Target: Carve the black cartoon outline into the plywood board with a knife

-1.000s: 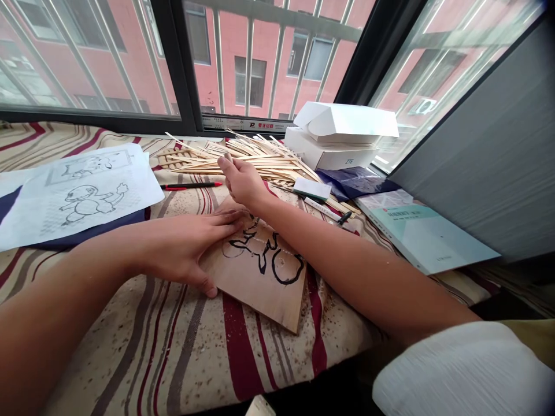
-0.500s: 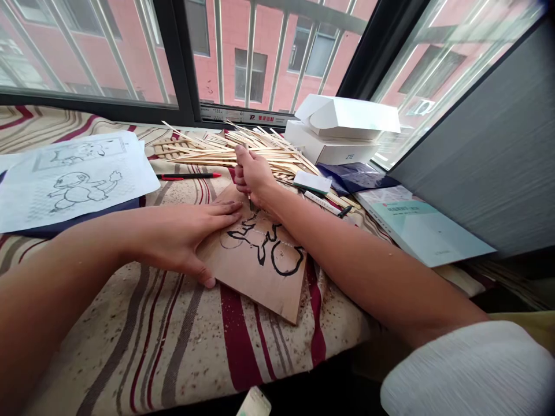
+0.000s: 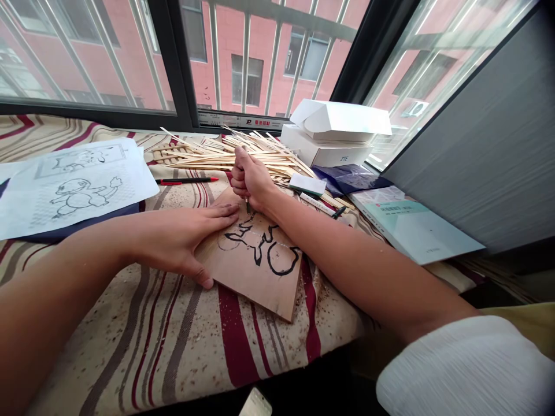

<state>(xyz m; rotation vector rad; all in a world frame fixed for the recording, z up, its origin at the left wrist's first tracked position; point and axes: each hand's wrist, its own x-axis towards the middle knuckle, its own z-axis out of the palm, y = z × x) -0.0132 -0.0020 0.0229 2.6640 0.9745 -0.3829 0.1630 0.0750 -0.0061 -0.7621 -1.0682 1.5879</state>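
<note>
A thin wooden board [image 3: 255,271] with a black outline of a cartoon figure lies on the striped cloth [image 3: 182,341]. My left hand [image 3: 182,237] lies flat and open on the board's left part, fingers stretched toward the drawing. My right hand [image 3: 249,180] is a fist wrapped round a small upright tool [image 3: 247,205], whose tip points down at the board's far edge by the drawing. Most of the tool is hidden inside the fist.
A heap of thin wooden strips [image 3: 243,157] lies behind my right hand. A red pen [image 3: 188,181] and printed drawing sheets [image 3: 73,186] are at the left. White boxes [image 3: 333,133], an eraser-like block [image 3: 307,184], a marker [image 3: 323,205] and a book [image 3: 411,225] sit at the right.
My right hand came back from the wooden strips, closed into a fist round the tool and lowered its tip to the board. My left hand stayed flat on the board.
</note>
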